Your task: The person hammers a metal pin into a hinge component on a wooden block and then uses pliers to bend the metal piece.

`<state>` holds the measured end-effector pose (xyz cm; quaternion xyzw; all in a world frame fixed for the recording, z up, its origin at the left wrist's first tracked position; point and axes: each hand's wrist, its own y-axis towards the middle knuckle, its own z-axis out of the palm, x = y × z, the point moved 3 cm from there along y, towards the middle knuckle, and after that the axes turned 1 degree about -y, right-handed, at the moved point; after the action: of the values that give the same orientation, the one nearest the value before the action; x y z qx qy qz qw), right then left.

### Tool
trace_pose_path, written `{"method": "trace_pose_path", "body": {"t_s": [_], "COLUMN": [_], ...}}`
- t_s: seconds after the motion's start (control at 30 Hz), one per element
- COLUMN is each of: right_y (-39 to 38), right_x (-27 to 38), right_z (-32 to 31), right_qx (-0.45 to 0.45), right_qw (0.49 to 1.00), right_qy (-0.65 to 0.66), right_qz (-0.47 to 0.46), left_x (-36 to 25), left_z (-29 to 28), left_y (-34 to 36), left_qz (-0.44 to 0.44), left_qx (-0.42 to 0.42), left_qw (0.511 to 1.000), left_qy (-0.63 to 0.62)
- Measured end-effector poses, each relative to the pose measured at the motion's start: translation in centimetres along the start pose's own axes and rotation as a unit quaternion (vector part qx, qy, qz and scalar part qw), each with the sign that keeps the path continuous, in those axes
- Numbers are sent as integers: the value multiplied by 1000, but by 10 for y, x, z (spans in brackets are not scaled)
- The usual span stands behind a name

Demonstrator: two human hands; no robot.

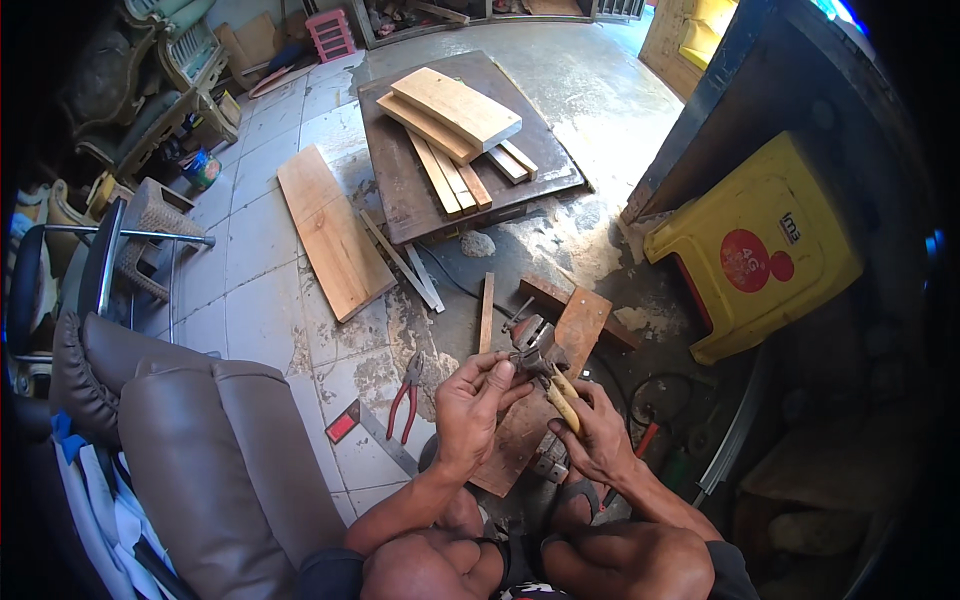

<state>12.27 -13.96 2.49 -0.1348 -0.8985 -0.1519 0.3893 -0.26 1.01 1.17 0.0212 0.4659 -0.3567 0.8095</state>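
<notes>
Near the centre, my left hand [474, 408] is closed in a pinch beside a small metal vise [535, 338]. What its fingertips hold is too small to make out. My right hand [603, 432] is wrapped round a tool with two pale yellow handles [564, 408], which looks like pliers. The tool's head points toward the vise and my left fingertips, where its tip is partly hidden. Under both hands lies a brown wooden board [520, 440], running between my feet. Red-handled pliers [406, 397] rest on the floor left of my left hand.
A low dark table [400, 200] ahead carries stacked planks [455, 105]. A wide board [335, 235] leans or lies left of it. A try square [385, 437] is on the tiles. A brown padded seat [205, 460] stands left, a yellow plastic stool [760, 250] right.
</notes>
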Motion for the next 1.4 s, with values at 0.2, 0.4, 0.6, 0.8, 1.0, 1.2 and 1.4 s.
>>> {"method": "trace_pose_path", "body": {"t_s": [0.2,0.4,0.6,0.8,1.0,1.2,1.4], "right_y": [-3,-3,-3,-3,-2,-4,-4], "right_x": [-2,0,0,3,4,2,4], "right_z": [0,0,0,1,1,2,0], "right_qx": [4,6,3,5,15,21,17], "right_qw": [1000,1000,1000,1000,999,999,999], "right_qy": [-7,5,11,19,36,41,44], "right_qz": [4,11,6,10,10,14,13], "left_x": [-1,0,1,1,3,0,-1], "left_z": [1,2,3,2,-2,2,3], "left_y": [-2,-3,-3,-4,-5,-5,-5], "left_qz": [-4,7,17,25,38,44,37], "left_qx": [4,11,9,5,5,8,10], "left_qw": [1000,1000,999,999,999,999,999], "left_qy": [11,20,27,31,33,31,33]}}
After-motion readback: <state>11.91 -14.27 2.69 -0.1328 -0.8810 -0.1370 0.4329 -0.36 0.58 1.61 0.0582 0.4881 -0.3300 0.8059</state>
